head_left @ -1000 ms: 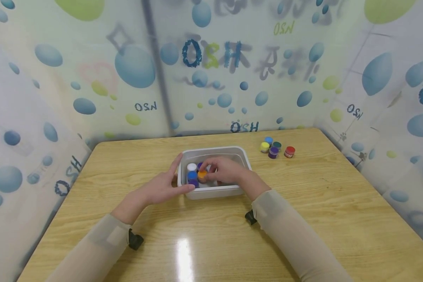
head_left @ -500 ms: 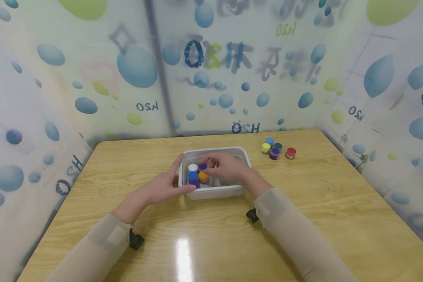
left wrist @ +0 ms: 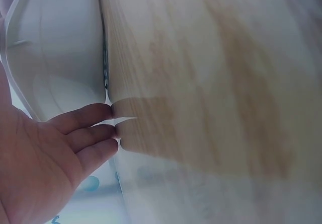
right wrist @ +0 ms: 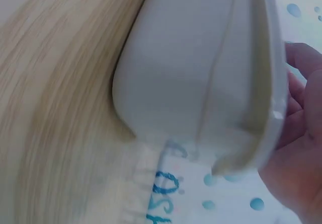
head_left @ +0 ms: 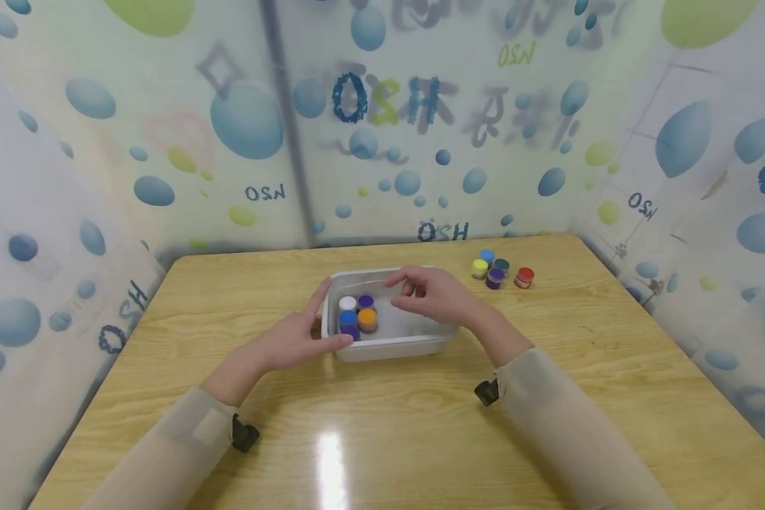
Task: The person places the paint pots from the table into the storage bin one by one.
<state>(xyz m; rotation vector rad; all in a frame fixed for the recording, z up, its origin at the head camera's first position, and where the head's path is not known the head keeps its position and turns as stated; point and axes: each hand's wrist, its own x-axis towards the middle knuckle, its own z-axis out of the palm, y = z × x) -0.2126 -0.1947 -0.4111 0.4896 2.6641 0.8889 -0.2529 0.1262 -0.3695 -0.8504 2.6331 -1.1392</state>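
Observation:
A white plastic box [head_left: 392,348] stands on the table. Small paint jars sit at its left end: a white-lidded jar [head_left: 347,304], a purple-lidded jar [head_left: 365,302], a blue-lidded jar [head_left: 348,319], an orange-lidded jar [head_left: 367,319] and another purple-lidded jar [head_left: 350,332]. My left hand [head_left: 293,340] spans the box's left end, thumb at the near rim and index finger along the left rim. Its other fingers [left wrist: 90,133] are extended, tips down at the table in the left wrist view. My right hand [head_left: 443,296] hovers over the box's right part, fingers loosely bent, holding nothing.
Toward the table's [head_left: 612,397] back right stand more jars: a yellow-lidded jar [head_left: 479,268], a blue-lidded jar [head_left: 487,256], a green-lidded jar [head_left: 501,265], a purple-lidded jar [head_left: 495,278] and a red-lidded jar [head_left: 525,277]. A patterned curtain [head_left: 382,163] encloses the table's back and sides.
My right hand has let go of the orange-lidded jar among the others and moved right, away from them. My left hand stays at the box's left end.

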